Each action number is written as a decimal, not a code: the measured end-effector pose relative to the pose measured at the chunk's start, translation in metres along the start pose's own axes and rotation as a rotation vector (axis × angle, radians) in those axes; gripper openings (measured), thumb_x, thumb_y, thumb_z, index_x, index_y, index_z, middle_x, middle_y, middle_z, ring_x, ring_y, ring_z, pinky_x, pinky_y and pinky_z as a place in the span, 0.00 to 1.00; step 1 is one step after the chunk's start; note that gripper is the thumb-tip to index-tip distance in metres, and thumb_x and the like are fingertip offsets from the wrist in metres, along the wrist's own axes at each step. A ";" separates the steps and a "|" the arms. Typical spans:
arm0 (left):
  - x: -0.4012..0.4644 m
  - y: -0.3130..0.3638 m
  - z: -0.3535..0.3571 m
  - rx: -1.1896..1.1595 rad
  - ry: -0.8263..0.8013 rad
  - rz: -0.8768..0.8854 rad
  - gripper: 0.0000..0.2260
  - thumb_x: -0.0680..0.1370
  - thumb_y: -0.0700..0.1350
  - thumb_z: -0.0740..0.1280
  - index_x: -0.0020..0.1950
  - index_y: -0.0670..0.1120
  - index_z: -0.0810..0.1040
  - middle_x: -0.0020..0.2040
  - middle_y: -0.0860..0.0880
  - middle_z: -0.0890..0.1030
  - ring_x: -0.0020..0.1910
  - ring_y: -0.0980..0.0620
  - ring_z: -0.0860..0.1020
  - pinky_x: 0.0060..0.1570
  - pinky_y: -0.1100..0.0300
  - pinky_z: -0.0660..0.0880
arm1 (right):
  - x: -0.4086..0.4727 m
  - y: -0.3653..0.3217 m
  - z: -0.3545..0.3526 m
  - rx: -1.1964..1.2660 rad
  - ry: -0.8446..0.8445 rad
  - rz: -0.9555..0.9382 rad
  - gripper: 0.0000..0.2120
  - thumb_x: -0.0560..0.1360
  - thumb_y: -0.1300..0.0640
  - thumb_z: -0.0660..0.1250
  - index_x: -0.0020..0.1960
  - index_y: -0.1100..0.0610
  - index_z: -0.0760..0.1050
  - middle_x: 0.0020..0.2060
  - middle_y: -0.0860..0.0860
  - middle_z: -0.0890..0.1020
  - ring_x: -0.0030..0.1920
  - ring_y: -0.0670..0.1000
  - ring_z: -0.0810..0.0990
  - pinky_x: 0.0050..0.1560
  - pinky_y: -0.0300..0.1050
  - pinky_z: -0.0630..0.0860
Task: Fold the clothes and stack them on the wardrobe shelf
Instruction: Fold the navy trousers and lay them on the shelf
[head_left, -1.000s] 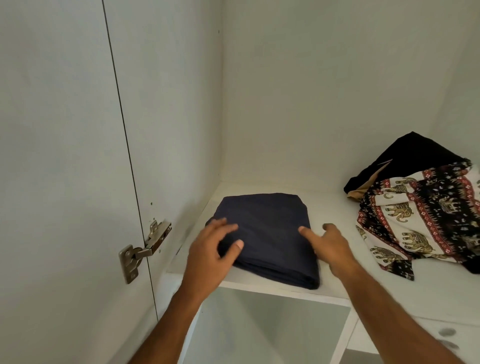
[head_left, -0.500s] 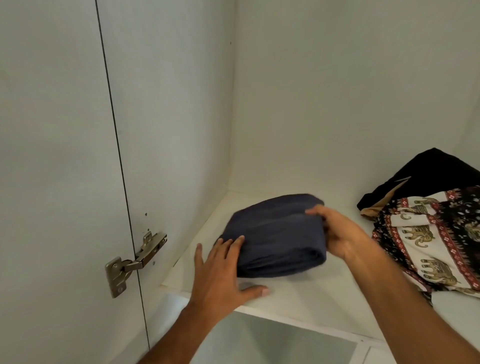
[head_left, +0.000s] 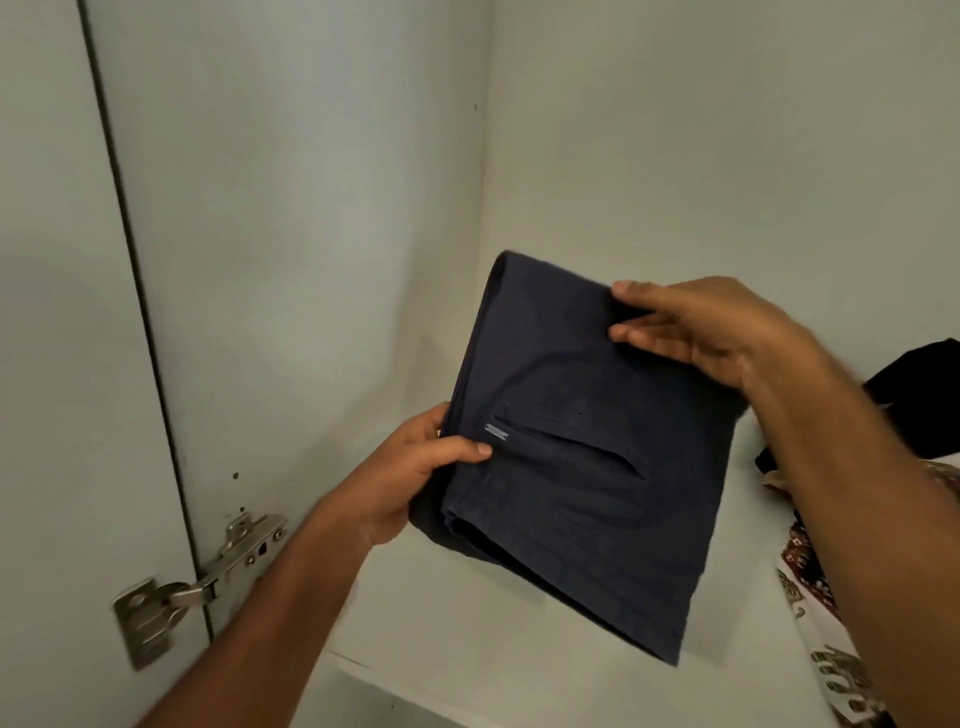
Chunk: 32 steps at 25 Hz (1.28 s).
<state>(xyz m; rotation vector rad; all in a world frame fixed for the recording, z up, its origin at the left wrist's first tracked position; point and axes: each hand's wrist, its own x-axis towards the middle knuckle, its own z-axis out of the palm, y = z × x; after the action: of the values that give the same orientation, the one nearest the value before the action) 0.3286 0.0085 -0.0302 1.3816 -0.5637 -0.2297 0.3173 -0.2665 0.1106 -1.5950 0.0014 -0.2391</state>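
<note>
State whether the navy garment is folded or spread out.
Folded: the navy garment is a compact rectangle with stacked layers at its lower edge, held by left hand and right hand.

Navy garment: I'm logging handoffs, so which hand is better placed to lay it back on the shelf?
Left, probably. The left hand grips the navy garment low, near the shelf; the right hand pinches its raised top edge.

left hand (head_left: 415, 470) gripping, right hand (head_left: 711, 332) pinching

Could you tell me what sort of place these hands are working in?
Most likely the inside of a white wardrobe: a door hinge on the side panel, a white shelf, and folded navy trousers held above it.
</note>
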 end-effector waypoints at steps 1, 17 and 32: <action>0.006 -0.007 -0.005 -0.008 0.036 -0.101 0.19 0.71 0.41 0.71 0.62 0.45 0.80 0.58 0.44 0.84 0.56 0.45 0.82 0.50 0.57 0.80 | 0.010 0.013 0.003 -0.013 -0.011 0.043 0.28 0.62 0.56 0.81 0.57 0.69 0.80 0.39 0.63 0.86 0.37 0.53 0.88 0.33 0.37 0.82; -0.024 -0.118 -0.021 0.652 0.558 -0.046 0.29 0.74 0.65 0.61 0.73 0.58 0.63 0.70 0.58 0.69 0.69 0.59 0.67 0.65 0.63 0.65 | 0.009 0.232 0.105 -1.352 -0.318 0.038 0.46 0.69 0.21 0.56 0.79 0.35 0.41 0.81 0.47 0.41 0.80 0.64 0.39 0.69 0.79 0.54; -0.023 -0.129 -0.020 1.050 0.438 -0.123 0.29 0.78 0.61 0.63 0.76 0.51 0.62 0.74 0.53 0.67 0.74 0.54 0.63 0.77 0.55 0.52 | 0.088 0.250 0.110 -1.437 -0.271 0.054 0.46 0.70 0.21 0.51 0.80 0.39 0.40 0.82 0.50 0.42 0.79 0.65 0.38 0.70 0.80 0.47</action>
<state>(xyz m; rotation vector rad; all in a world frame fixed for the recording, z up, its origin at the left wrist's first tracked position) 0.3408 0.0119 -0.1624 2.3998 -0.2060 0.3296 0.4571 -0.1814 -0.1252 -3.0416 0.0084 0.0796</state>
